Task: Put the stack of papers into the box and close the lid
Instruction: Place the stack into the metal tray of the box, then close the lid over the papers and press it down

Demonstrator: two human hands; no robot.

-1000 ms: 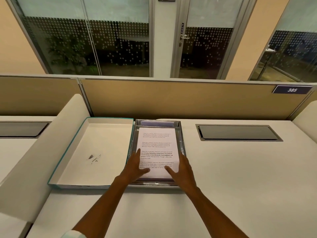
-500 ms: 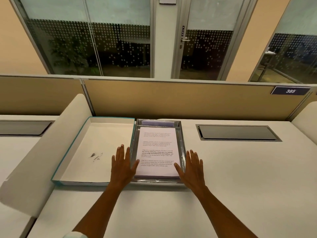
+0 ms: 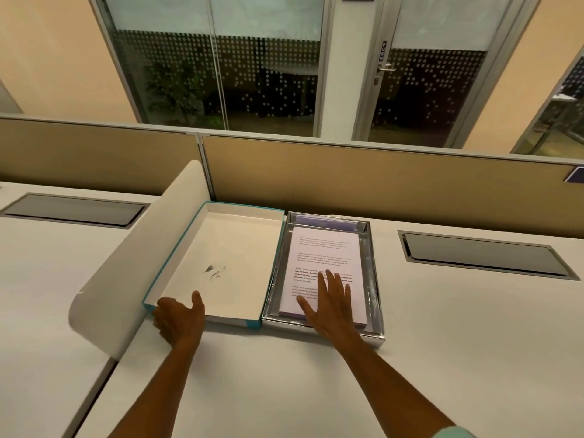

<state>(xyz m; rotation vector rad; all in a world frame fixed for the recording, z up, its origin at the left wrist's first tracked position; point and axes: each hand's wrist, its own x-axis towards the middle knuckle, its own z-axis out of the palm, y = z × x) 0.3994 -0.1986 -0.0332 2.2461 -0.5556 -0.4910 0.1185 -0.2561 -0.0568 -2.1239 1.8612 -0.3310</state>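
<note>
A silver box [image 3: 375, 263] sits on the white desk [image 3: 458, 358] with a stack of printed papers [image 3: 325, 248] lying inside it. Its lid [image 3: 227, 245], white inside with a teal rim, lies upside down against the box's left side. My right hand [image 3: 331, 301] rests flat on the near part of the papers, fingers spread. At the lid's near left corner my left hand [image 3: 178, 320] grips the rim, thumb over the inside and fingers outside.
A curved white divider [image 3: 132, 267] rises just left of the lid. A tan partition [image 3: 379, 184] runs along the back of the desk. Dark cable hatches are set into the desk at right [image 3: 480, 254] and far left [image 3: 72, 210].
My left hand moved from beside the box to the lid's near left corner and took hold of it. My right hand moved from the box's right side onto the papers.
</note>
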